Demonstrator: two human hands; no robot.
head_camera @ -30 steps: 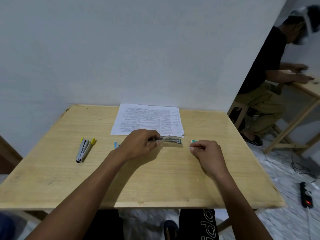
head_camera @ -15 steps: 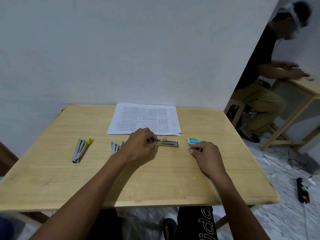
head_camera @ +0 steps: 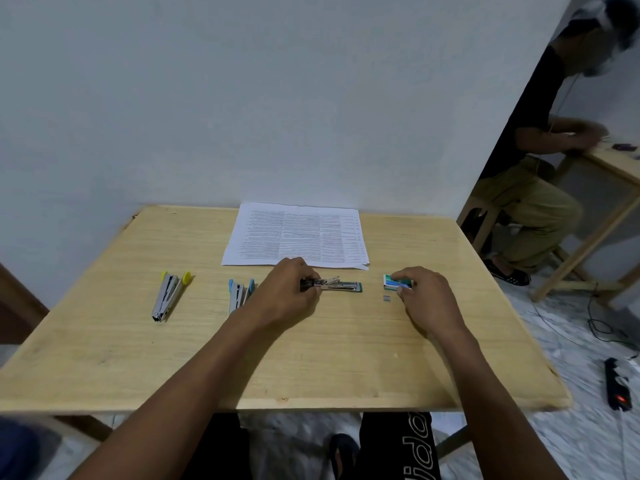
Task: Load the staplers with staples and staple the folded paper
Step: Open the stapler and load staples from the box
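Note:
A dark green stapler [head_camera: 337, 285] lies opened out flat on the wooden table [head_camera: 311, 358], just in front of the printed paper [head_camera: 298, 235]. My left hand [head_camera: 287, 294] pinches its left end. My right hand [head_camera: 427, 297] holds the small green staple box [head_camera: 393, 282] with fingertips and thumb. A tiny strip of staples [head_camera: 386, 298] lies on the table just below the box. A blue stapler [head_camera: 239, 294] sits partly behind my left wrist, and a yellow stapler [head_camera: 169, 296] lies further left.
The table stands against a white wall [head_camera: 277, 98]. To the right, another person [head_camera: 540, 161] sits at a second wooden table [head_camera: 620, 168]. Cables and a power strip [head_camera: 614, 384] lie on the floor at the right.
My right hand has moved forward from beside the staple box onto it. The small strip of staples now shows on the table. My left hand stays on the green stapler.

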